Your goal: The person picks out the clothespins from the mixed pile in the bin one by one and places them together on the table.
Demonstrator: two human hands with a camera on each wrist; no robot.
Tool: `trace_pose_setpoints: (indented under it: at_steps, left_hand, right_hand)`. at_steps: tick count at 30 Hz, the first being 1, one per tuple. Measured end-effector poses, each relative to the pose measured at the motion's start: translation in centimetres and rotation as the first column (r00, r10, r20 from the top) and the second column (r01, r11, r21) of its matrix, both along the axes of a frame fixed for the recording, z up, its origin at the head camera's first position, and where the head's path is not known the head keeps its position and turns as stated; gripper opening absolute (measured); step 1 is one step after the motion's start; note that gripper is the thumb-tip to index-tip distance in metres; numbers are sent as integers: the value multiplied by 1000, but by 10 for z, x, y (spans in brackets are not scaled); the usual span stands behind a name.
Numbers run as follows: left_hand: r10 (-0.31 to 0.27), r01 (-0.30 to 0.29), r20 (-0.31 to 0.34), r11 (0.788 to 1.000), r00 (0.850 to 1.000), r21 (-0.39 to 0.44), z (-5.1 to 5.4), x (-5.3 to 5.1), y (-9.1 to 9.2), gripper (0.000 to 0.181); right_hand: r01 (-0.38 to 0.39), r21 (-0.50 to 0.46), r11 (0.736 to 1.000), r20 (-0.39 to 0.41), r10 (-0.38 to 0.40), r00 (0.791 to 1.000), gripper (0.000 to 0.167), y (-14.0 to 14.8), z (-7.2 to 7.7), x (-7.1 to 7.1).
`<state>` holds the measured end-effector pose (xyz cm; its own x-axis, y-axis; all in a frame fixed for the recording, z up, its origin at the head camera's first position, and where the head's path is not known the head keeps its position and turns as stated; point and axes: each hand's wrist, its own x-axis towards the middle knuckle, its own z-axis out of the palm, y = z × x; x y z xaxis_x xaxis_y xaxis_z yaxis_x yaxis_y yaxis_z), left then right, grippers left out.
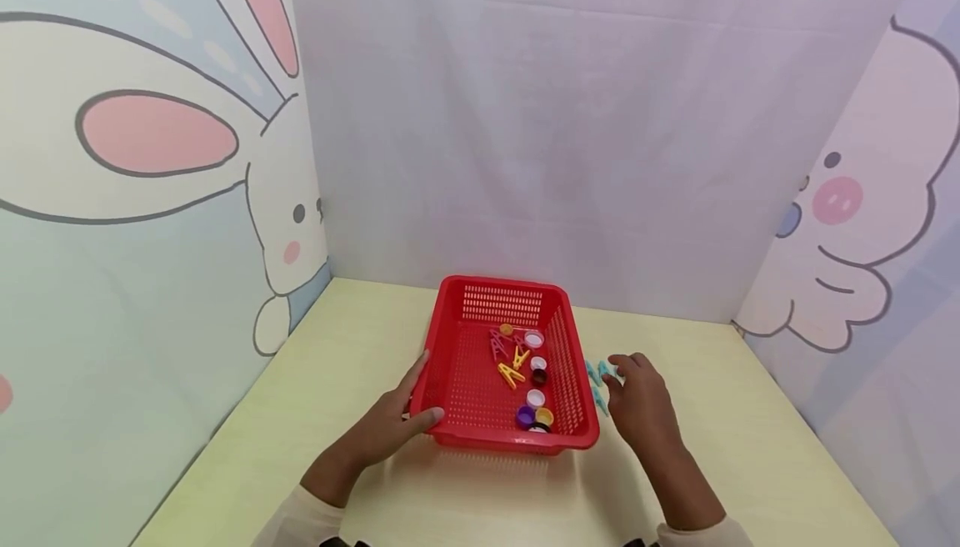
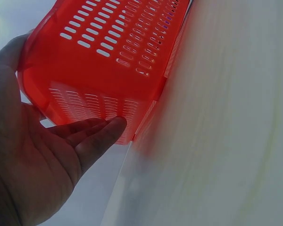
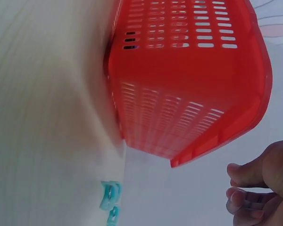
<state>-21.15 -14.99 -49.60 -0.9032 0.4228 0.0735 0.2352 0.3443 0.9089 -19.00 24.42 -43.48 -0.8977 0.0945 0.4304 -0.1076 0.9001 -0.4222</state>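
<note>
The red basket (image 1: 465, 393) sits toward the tabletop's (image 1: 750, 430) far edge, its near-left corner gripped by the left hand (image 1: 382, 429), thumb at the rim, probably to steady it. Inside lie yellow clips (image 1: 512, 375) and caps (image 1: 535, 398). The right hand (image 1: 643, 401), fingers slightly parted and holding nothing visible, hovers near turquoise clips (image 1: 600, 401) beside the basket's right wall, which bars them from the contents. A pale curtain (image 1: 525, 155) hangs behind.

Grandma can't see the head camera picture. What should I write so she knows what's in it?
A person's left hand holds a rectangular red plastic basket containing small round multicoloured caps and pink and yellow plastic clothespins. Their right hand is near turquoise plastic clothespins on the pale yellow table.
</note>
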Motion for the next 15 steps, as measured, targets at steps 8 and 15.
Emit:
trace_pose_setpoints:
  at_steps: [8, 15]
  left_hand:
    - [-5, 4, 8, 1000, 1000, 10, -2, 1, -1, 113]
    - [-27, 28, -13, 999, 1000, 28, -3, 0, -2, 111]
  right_hand:
    - [-17, 16, 1000, -9, 17, 1000, 39, -26, 17, 1]
    - [-44, 39, 998, 86, 40, 995, 49, -53, 29, -2]
